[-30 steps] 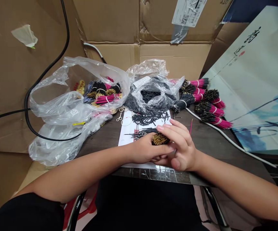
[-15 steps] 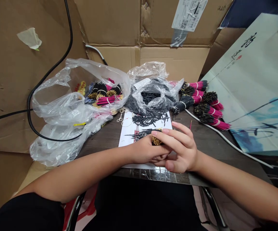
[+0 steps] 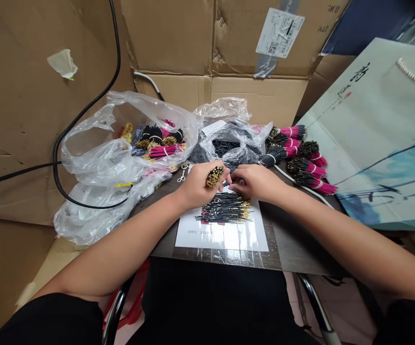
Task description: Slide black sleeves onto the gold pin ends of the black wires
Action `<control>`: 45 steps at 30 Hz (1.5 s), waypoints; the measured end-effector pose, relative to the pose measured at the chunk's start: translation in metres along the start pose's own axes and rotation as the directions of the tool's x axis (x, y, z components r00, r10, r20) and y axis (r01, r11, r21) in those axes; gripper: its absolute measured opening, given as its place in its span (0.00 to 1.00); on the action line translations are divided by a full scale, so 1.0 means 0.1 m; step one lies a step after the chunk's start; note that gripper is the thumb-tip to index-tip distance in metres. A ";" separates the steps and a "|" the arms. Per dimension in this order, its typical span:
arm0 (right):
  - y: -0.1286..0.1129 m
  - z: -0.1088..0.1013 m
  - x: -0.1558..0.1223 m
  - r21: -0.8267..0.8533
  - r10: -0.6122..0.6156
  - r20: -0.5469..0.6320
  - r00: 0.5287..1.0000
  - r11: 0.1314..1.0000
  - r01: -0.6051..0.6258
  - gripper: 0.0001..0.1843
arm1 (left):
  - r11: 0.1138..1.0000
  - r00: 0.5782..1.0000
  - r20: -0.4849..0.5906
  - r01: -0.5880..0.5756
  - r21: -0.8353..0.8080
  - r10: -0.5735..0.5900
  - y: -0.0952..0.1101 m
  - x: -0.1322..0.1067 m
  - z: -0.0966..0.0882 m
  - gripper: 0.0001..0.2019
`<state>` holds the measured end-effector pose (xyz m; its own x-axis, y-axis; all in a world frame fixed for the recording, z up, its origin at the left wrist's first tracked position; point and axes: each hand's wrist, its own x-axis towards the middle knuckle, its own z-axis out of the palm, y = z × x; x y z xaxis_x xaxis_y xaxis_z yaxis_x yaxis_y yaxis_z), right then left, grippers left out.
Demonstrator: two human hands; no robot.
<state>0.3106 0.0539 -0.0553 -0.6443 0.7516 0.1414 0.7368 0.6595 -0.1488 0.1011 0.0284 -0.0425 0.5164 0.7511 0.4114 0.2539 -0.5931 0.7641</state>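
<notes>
Gold-tipped black wires (image 3: 214, 176) sit in a tight bundle in the person's left hand (image 3: 196, 188), the fingers (image 3: 207, 189) closed around them with the gold ends pointing up, just above a white paper sheet (image 3: 222, 237). Right beside it, the right hand (image 3: 256, 182) curls downward, its fingers (image 3: 236, 181) almost meeting the left hand; from where I stand, I can't tell whether they're pinching anything. A loose row of similar wires (image 3: 225, 208) lies on the sheet, which carries printed lettering starting "DRS-20", the rest too blurred to read. The sheet rests on a dark worktop (image 3: 286, 244). Behind it, a clear plastic bag (image 3: 92, 163) holds wire bundles with pink and black sleeves, and another bag (image 3: 225, 146) holds short black pieces. More banded pink-and-black bundles (image 3: 301, 158) lie to the right, beside a paper gift bag (image 3: 380, 129) marked with brushed calligraphy. A white label (image 3: 279, 33) taped to the cardboard box (image 3: 167, 38) shows a QR code, its small print unreadable.
</notes>
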 end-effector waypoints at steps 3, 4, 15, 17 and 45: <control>-0.03 0.07 0.08 -0.028 0.005 0.022 1.000 1.000 -0.004 0.10 | 0.987 0.997 0.018 -0.074 0.143 0.072 -0.05 -0.02 0.03 0.15; -0.04 0.08 0.10 -0.037 0.005 0.030 1.000 0.999 -0.004 0.09 | 0.980 0.995 0.028 -0.095 0.174 0.091 -0.07 -0.03 0.04 0.14; 0.02 0.21 0.19 -0.078 -0.035 0.030 0.999 0.996 0.037 0.03 | 0.887 0.957 0.100 -0.291 0.358 0.274 -0.13 -0.05 0.09 0.13; 0.05 0.22 0.15 -0.062 -0.046 -0.009 0.999 0.997 0.046 0.04 | 0.868 0.943 0.081 -0.329 0.373 0.323 -0.14 -0.06 0.09 0.13; -0.28 0.11 -0.63 0.074 -0.177 -0.584 0.792 0.960 0.269 0.12 | 0.916 0.962 0.204 -0.242 0.321 0.182 -0.01 -0.15 0.26 0.08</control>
<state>0.3280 -0.0118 -0.0705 -0.5210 0.4733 0.7103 0.5188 0.8364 -0.1768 0.1142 0.0108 -0.0623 0.7097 0.5552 0.4337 0.3701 -0.8177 0.4409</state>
